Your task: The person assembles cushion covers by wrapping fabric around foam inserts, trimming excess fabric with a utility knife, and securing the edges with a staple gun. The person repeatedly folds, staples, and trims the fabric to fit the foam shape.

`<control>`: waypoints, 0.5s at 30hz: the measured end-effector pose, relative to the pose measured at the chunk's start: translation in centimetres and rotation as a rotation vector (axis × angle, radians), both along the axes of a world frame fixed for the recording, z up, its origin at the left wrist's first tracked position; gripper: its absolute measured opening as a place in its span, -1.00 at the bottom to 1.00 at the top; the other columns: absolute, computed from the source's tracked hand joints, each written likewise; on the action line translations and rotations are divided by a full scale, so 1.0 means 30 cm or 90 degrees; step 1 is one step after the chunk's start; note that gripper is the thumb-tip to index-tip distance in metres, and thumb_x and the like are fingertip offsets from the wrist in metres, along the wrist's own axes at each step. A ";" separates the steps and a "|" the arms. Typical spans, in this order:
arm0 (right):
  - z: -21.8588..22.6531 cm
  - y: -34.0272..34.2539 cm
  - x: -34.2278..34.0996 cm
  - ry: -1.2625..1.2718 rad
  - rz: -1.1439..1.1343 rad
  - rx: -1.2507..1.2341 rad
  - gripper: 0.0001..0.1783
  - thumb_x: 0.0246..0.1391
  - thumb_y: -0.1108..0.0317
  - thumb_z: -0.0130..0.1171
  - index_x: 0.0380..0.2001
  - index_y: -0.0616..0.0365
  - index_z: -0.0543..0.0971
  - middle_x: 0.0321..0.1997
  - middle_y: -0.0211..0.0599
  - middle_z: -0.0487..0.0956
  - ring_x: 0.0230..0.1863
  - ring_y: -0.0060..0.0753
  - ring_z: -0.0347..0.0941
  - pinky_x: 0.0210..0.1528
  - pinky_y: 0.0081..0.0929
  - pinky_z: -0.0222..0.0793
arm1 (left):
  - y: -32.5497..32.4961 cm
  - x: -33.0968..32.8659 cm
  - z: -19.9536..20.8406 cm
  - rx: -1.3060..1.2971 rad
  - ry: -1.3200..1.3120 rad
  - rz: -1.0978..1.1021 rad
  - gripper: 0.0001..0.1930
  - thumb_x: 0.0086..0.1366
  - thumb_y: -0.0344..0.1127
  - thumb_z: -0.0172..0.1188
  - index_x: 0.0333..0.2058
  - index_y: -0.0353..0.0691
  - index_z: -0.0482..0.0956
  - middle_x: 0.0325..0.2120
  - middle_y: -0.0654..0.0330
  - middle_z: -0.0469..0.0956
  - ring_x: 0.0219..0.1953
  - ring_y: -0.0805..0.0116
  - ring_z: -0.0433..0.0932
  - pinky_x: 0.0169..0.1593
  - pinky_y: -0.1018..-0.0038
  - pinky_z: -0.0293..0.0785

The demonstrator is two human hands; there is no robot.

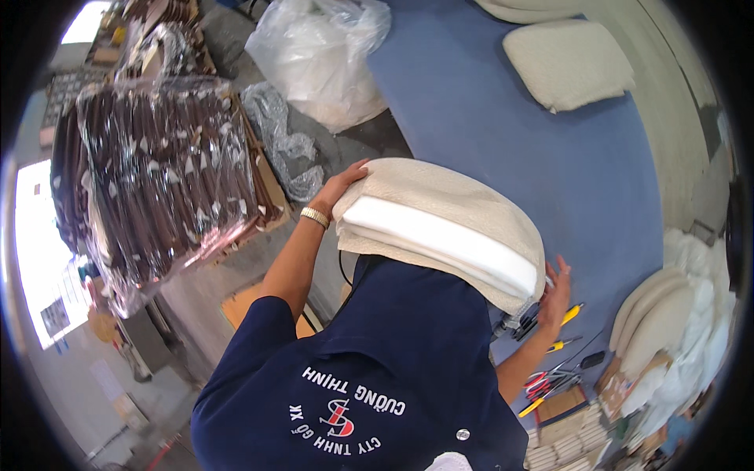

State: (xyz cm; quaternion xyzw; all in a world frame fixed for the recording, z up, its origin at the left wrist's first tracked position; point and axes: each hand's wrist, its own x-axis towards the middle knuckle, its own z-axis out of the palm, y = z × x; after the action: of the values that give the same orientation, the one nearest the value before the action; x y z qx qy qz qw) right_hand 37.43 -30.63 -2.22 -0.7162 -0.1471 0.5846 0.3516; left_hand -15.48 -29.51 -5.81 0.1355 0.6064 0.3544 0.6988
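A curved cushion (463, 200) in cream, textured fabric is held against my front. Its cover gapes along the near side, showing a long strip of white foam (440, 239). My left hand (342, 188), with a gold watch or bracelet (315, 217) on the wrist, grips the cushion's left end. Beside the right end is my right hand (556, 294), its fingers stretched and apart. Whether its thumb presses the fabric is hard to make out. The cushion's underside is hidden.
A blue-topped table (510, 149) carries another cream cushion (569, 67) at the far right. Yellow-handled tools (572, 314) and red-handled pliers or scissors (538, 385) lie near my right arm. Stacked cushions (652, 314) stand farther right. At left are plastic-wrapped brown pieces (173, 173) and a white plastic bag (322, 59).
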 end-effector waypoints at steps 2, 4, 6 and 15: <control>-0.029 0.014 -0.047 -0.113 0.158 0.061 -0.37 0.44 -0.05 0.03 0.35 0.17 0.45 0.37 -0.07 0.47 0.26 -0.23 0.46 0.32 -0.32 0.32 | 0.032 0.023 0.042 0.017 0.043 -0.037 -0.32 0.47 -0.04 0.12 0.47 -0.14 0.22 0.37 0.00 0.35 0.32 0.21 0.41 0.31 0.40 0.40; -0.055 0.014 -0.063 -0.077 0.178 0.073 -0.45 0.46 0.05 0.02 0.36 0.11 0.46 0.34 -0.13 0.49 0.27 -0.29 0.43 0.32 -0.38 0.31 | 0.103 0.027 0.117 0.052 0.116 -0.092 -0.31 0.44 -0.10 0.15 0.47 -0.12 0.22 0.36 -0.01 0.36 0.29 0.22 0.43 0.29 0.40 0.41; -0.086 -0.013 -0.041 -0.055 0.176 0.091 -0.47 0.46 0.10 0.02 0.34 0.15 0.47 0.33 -0.15 0.50 0.28 -0.30 0.42 0.33 -0.39 0.30 | 0.175 0.073 0.234 0.053 0.133 -0.111 -0.30 0.43 -0.11 0.17 0.47 -0.10 0.22 0.36 0.00 0.36 0.28 0.24 0.44 0.28 0.42 0.41; -0.033 0.015 0.002 -0.386 0.201 0.381 -0.61 0.45 0.19 0.04 -0.02 0.26 0.71 0.33 -0.07 0.54 0.33 -0.28 0.41 0.36 -0.39 0.24 | 0.193 0.175 -0.007 0.270 0.083 -0.112 -0.22 0.38 -0.27 0.27 0.50 -0.10 0.13 0.48 0.04 0.16 0.47 0.17 0.18 0.46 0.30 0.17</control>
State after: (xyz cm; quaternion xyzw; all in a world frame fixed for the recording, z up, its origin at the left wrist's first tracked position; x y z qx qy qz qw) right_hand 37.51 -30.18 -3.22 -0.6906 -0.5132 0.3269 0.3910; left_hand -10.22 -23.73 -6.01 0.3538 0.5482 0.4022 0.6423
